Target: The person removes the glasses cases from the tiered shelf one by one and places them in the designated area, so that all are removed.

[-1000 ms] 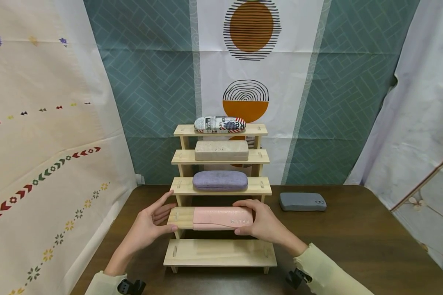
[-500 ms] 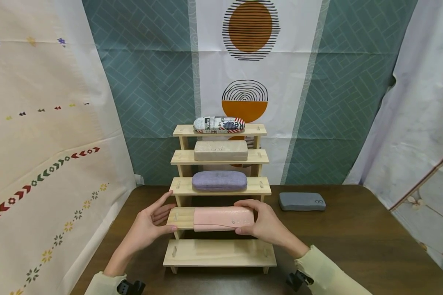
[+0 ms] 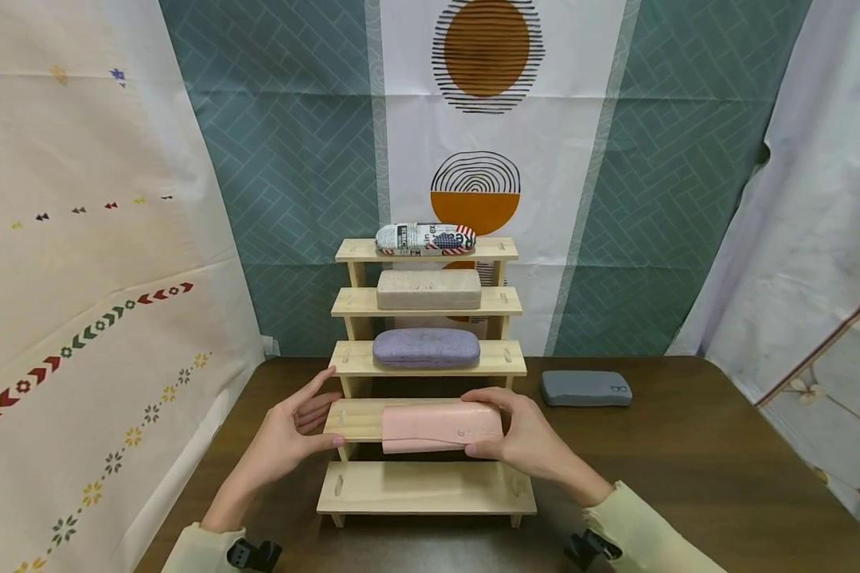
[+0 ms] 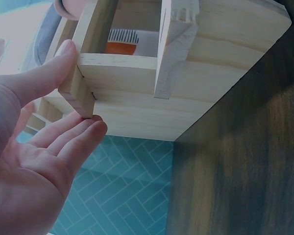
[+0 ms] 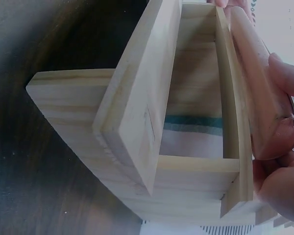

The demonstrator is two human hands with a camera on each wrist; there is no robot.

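My right hand (image 3: 526, 434) grips the right end of a pink glasses case (image 3: 437, 427), thumb in front and fingers behind. The case overhangs the front edge of the second shelf from the bottom; in the right wrist view the case (image 5: 262, 88) appears slightly apart from the plank. My left hand (image 3: 290, 434) holds the left end of that shelf on the stepped wooden rack (image 3: 423, 487). In the left wrist view, its thumb lies on the plank and its fingertips (image 4: 95, 125) touch the plank's end. Above sit a purple case (image 3: 426, 348), a beige case (image 3: 428, 290) and a newsprint-patterned case (image 3: 426, 239).
A grey-blue glasses case (image 3: 586, 388) lies on the dark wooden table (image 3: 659, 469) right of the rack. Patterned cloth (image 3: 294, 183) hangs behind, with cream cloth (image 3: 93, 263) along the left and pale cloth (image 3: 817, 239) along the right.
The pink glasses case has shifted a little right and toward me in my right hand, past the shelf's front edge. My left hand stays at the shelf end.
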